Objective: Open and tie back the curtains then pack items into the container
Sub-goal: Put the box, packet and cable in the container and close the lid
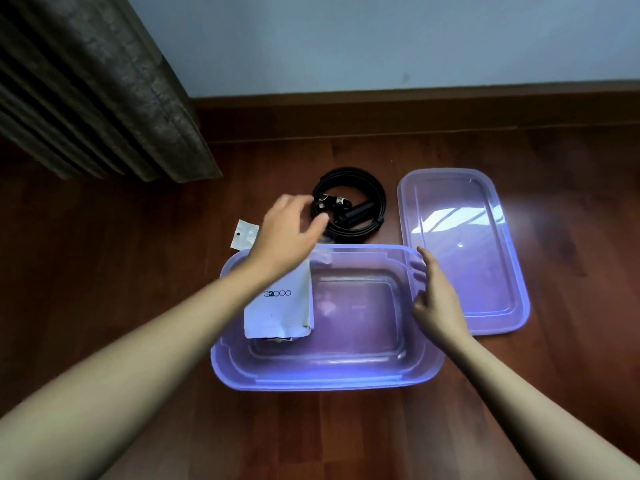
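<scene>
A clear purple plastic container point(325, 375) stands open on the wooden floor. A white pouch point(282, 306) printed with a logo lies inside it at the left. Beyond the container lies a coiled black cable point(363, 199) with metal connectors. My left hand point(289, 230) hovers over the container's far left corner, fingers apart and empty, its fingertips close to the coil. My right hand point(438, 296) rests at the container's right rim with fingers loosely spread, holding nothing. The container's lid point(464, 251) lies flat to the right. A dark curtain point(97, 88) hangs at the upper left.
A small clear zip bag point(244, 233) lies on the floor left of my left hand. A pale wall with a brown skirting board point(415, 112) runs across the back. Wooden floor surrounds the container.
</scene>
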Demonstrator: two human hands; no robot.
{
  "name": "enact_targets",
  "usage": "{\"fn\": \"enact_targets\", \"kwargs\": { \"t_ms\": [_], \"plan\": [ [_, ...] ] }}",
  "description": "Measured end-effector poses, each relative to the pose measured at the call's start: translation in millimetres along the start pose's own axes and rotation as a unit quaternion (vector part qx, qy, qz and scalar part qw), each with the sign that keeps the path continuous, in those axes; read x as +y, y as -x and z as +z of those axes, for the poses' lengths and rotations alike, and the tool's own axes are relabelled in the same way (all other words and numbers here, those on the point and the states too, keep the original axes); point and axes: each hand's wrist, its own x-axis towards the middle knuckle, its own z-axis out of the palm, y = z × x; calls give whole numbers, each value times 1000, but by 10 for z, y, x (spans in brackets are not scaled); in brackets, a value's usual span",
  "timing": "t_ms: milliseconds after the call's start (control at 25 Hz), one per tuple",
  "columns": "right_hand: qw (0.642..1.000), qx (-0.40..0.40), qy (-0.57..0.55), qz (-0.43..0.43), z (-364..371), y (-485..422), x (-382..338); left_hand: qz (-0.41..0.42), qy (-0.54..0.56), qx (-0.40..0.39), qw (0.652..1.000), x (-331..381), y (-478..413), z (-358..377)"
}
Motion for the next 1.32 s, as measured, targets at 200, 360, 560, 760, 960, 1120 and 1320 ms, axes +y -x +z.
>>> {"fn": "enact_targets", "kwargs": {
  "t_ms": [200,360,560,760,960,1120,1320],
  "plan": [
    [1000,5,-8,3,4,14,17,-155,-43,-154,975,-128,-1035,425],
    [999,2,-31,8,5,12,2,-116,-108,-167,973,-245,-1311,679],
    [999,3,-44,17,0,4,14,-65,-209,-84,972,-188,-1370,784],
    [998,0,-68,13,-1,-27,43,-69,-146,-53,985,-138,-1316,634],
    [979,-7,-202,39,0,-16,72,110,-28,-32,993,130,-972,155],
    [953,-3,-300,48,-18,-16,61,271,-88,-186,940,211,-319,134],
    [956,-13,-287,66,-4,-2,77,317,-323,-180,874,121,193,592]
  ]
}}
